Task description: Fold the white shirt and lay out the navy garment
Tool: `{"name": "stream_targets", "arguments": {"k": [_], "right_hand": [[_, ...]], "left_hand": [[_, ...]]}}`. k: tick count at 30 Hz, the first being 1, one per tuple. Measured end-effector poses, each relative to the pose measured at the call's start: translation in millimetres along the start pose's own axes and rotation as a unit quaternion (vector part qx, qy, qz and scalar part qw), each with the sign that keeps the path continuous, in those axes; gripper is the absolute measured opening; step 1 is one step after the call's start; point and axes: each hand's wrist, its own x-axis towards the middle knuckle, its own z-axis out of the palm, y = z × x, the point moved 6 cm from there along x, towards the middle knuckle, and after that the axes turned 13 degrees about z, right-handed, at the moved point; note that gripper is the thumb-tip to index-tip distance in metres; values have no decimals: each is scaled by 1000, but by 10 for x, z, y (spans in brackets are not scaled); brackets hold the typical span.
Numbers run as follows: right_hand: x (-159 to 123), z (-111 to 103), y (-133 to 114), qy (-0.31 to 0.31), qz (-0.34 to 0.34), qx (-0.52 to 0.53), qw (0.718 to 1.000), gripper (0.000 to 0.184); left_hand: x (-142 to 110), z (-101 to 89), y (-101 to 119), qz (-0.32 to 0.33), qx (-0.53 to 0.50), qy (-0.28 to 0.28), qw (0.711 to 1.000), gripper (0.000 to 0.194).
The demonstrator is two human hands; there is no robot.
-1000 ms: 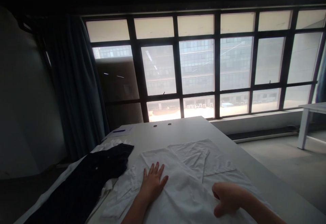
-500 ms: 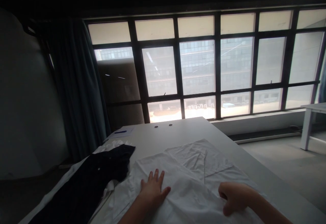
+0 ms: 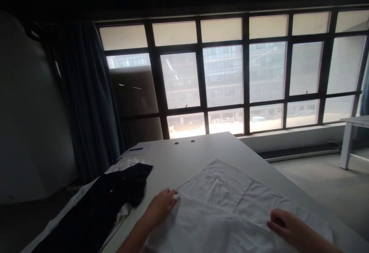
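A white garment [image 3: 213,218] lies wrinkled across the near part of the table, with a layer folded over and its far corner pointing toward the window. My left hand [image 3: 163,204] is at the garment's left edge, fingers bent together over the fabric. On the right side, my right hand [image 3: 285,224] is curled with thumb and forefinger pinched on the cloth; its fingertips are partly hidden. To the left of my left hand lies a dark garment [image 3: 98,203] with a small light spot, on top of other white cloth [image 3: 123,212].
The white table [image 3: 173,161] runs toward the window, with two round inserts near its far edge. A pen [image 3: 136,149] rests on paper [image 3: 144,148] at the far left corner. Another white table [image 3: 350,138] stands at right, and a dark curtain [image 3: 89,103] hangs at left.
My left hand has gone from flat and spread on the garment to bent at its left edge. My right hand has moved right, and the white garment has shifted right with it.
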Motion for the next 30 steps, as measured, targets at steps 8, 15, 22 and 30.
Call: {"name": "stream_targets", "arguments": {"k": [8, 15, 22, 30], "right_hand": [[-39, 1, -97, 46, 5, -30, 998, 51], [-197, -114, -11, 8, -42, 6, 999, 36], [-78, -18, 113, 72, -20, 40, 996, 30], [-14, 101, 101, 120, -16, -13, 993, 25]], "left_hand": [[275, 362, -292, -22, -11, 58, 998, 41], [287, 471, -432, -46, -22, 74, 996, 42], [398, 469, -550, -56, -22, 59, 996, 31], [442, 426, -571, -58, 2, 73, 996, 33]]}}
